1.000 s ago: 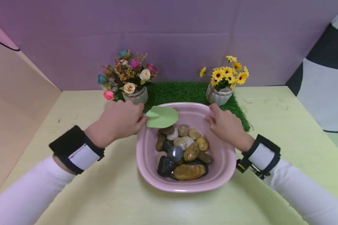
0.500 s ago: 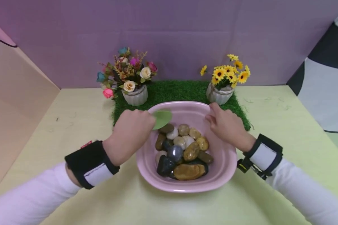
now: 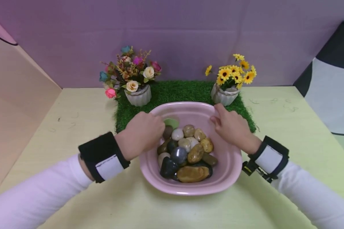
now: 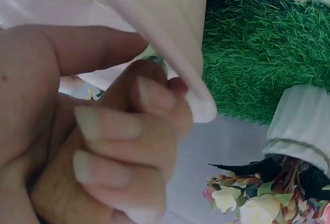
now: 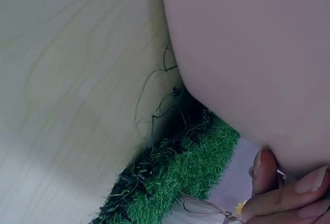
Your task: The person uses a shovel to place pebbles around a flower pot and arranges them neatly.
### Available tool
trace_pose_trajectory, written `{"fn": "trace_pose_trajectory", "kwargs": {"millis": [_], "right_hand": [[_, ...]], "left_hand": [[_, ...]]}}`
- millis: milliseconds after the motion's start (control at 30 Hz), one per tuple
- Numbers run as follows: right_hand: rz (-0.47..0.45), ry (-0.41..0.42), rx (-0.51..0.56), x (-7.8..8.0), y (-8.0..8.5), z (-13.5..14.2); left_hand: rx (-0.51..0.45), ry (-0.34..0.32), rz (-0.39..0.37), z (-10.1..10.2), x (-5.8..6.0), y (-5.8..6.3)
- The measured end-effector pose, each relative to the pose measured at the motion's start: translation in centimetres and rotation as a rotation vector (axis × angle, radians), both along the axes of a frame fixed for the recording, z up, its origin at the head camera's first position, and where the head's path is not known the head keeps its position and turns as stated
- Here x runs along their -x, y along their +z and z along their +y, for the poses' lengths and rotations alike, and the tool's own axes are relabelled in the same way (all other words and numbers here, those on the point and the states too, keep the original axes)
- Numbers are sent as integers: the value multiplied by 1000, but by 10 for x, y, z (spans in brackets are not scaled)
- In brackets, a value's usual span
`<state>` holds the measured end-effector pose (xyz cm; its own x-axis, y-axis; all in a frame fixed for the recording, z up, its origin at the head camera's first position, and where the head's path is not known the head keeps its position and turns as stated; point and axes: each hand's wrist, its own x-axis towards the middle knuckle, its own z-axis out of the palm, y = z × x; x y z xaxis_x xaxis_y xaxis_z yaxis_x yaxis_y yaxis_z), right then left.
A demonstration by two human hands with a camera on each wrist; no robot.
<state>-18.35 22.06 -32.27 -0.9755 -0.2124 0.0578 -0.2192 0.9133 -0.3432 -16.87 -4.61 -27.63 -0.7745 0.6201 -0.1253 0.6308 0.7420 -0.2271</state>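
A pink basin (image 3: 190, 192) stands in the middle of the table, holding several smooth stones (image 3: 179, 155) in brown, white, grey and black. My left hand (image 3: 143, 134) is over the basin's left rim and grips a small garden trowel by its wooden handle (image 4: 69, 190), fingers wrapped round it. The trowel's light green blade (image 3: 172, 123) points down into the basin, at the upper left stones; its lower part is hidden. At the far right corner of the rim, my right hand (image 3: 232, 128) pinches the basin. Its fingertips (image 5: 311, 180) show at the rim in the right wrist view.
Green artificial grass (image 3: 183, 92) lies behind the basin. On its left is a pot (image 3: 139, 96) of mixed flowers, and on its right a pot (image 3: 224, 95) of yellow flowers. A purple cloth backdrop (image 3: 177, 41) rises behind.
My left hand has moved right and lowered the trowel, its blade going from flat above the basin to down among the stones. Stones at the upper left have shifted slightly. My right hand stays put.
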Motion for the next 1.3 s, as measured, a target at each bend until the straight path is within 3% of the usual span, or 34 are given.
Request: {"fn": "trace_pose_trajectory", "kwargs": {"millis": [67,167,333,467,667,933,1200,1300], "right_hand": [[-1,2,0,0,0,0],[-2,-2,-1,1,2,-1],[-15,-9,4,1,2,-2],[-14,-5,6,1,2,-3],[-11,-2,8,1,1,-3],[-24,-19,2,0,1,0],[-17,-11,5,1,-1,-1],[0,-5,0,0,-1,-1]], "left_hand": [[-23,11,-34,-3,2,0],[-44,4,-25,-6,5,-2],[2,-2,1,-7,10,-1],[11,39,-60,-7,15,2],[-77,89,-176,-11,23,4],[-124,54,-236,-10,25,4],[-176,165,-539,5,23,5],[-176,179,-549,5,24,5]]}}
